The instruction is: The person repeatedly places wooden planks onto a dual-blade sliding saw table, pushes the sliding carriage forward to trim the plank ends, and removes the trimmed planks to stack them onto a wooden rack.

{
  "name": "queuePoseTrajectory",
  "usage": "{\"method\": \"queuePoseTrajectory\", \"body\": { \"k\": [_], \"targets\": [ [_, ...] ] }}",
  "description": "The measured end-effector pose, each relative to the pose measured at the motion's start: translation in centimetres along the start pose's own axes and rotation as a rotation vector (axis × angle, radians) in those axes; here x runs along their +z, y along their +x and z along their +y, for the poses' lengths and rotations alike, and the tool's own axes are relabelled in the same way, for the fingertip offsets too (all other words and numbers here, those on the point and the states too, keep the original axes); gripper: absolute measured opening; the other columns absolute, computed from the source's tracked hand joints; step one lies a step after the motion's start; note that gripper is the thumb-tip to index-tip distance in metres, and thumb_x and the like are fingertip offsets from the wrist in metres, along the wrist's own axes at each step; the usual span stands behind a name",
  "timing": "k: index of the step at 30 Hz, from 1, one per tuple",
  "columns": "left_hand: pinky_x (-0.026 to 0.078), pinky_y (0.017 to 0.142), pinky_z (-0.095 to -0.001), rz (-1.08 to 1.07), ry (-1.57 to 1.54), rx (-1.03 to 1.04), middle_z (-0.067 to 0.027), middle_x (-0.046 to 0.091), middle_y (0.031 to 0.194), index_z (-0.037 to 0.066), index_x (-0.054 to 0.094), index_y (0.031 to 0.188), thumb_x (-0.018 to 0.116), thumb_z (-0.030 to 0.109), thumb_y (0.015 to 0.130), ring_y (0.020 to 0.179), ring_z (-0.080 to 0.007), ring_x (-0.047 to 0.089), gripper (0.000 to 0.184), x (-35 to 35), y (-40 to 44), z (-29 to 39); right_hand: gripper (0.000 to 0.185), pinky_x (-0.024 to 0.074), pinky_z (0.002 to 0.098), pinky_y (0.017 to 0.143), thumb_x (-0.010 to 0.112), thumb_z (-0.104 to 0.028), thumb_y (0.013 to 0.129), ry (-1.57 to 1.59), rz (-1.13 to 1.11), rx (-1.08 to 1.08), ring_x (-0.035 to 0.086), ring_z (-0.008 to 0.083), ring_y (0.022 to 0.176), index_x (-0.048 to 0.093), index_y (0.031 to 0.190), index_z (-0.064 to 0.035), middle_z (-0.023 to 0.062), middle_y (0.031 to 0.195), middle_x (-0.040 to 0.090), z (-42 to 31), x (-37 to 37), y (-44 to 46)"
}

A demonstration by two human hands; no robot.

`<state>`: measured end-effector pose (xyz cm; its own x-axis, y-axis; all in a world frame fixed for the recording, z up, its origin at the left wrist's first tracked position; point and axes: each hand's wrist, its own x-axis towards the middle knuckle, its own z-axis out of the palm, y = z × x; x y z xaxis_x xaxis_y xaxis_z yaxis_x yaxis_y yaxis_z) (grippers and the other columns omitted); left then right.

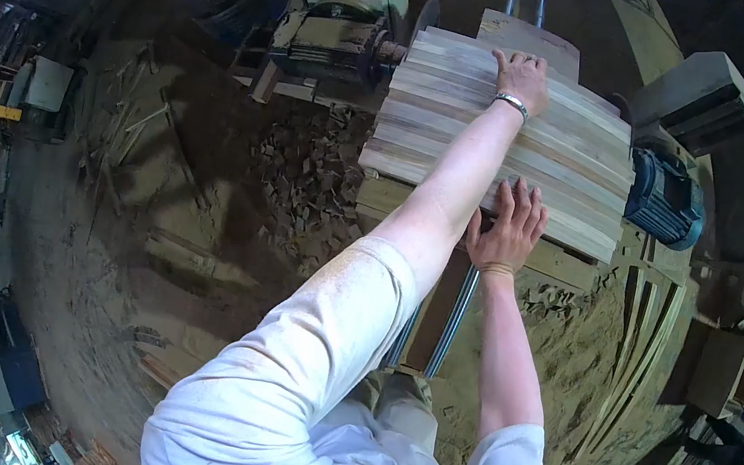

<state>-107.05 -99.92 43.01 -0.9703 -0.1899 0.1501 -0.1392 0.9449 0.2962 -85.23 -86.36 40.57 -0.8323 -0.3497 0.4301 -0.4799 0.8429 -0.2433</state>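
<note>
A row of pale wooden slats [445,137] lies side by side across a machine carriage in the head view. My left hand [524,83], with a bracelet at its wrist, reaches over the slats to their far side. Its fingers are bent at the far edge, and their tips are hidden. My right hand [502,239] rests at the near edge, its fingers stretched out and apart on top of the nearest slats. Beyond my left hand stands a wooden board [531,40] against the far side of the row.
A round blade [429,14] and a dusty motor [328,46] stand left of the slats; a blue motor [667,201] is on the right. Metal rails [448,323] run toward me. Wood offcuts [304,168] and long strips [634,362] lie on the sawdust-covered floor.
</note>
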Motion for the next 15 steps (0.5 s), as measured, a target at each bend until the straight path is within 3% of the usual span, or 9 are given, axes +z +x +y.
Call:
{"method": "queuePoseTrajectory", "body": {
  "k": [3,15],
  "targets": [
    [0.018,0.109,-0.0710,-0.029,-0.005,0.015,-0.0126,0.054,0.135,0.006,0.049,0.130,0.043,0.025,0.095,0.131,-0.0292,0.045,0.040,0.1,1.1,-0.3,0.058,0.0189,0.0533,0.115,0.062,-0.047,0.086,0.003,0.012,-0.008,0.033,0.0360,0.138,0.052,0.132,-0.0128,0.0126,0.141,0.046,0.3,0.4,0.9],
    [0.018,0.109,-0.0701,-0.005,-0.021,-0.001,-0.0121,0.054,0.136,0.006,0.051,0.130,0.042,0.020,0.093,0.130,-0.0288,0.046,0.041,0.8,5.2,-0.7,0.058,0.0188,0.0535,0.115,0.060,-0.048,0.087,-0.022,0.015,-0.007,0.033,0.0359,0.138,0.051,0.132,-0.0135,0.0128,0.141,0.045,1.2,2.1,4.4]
  ]
}}
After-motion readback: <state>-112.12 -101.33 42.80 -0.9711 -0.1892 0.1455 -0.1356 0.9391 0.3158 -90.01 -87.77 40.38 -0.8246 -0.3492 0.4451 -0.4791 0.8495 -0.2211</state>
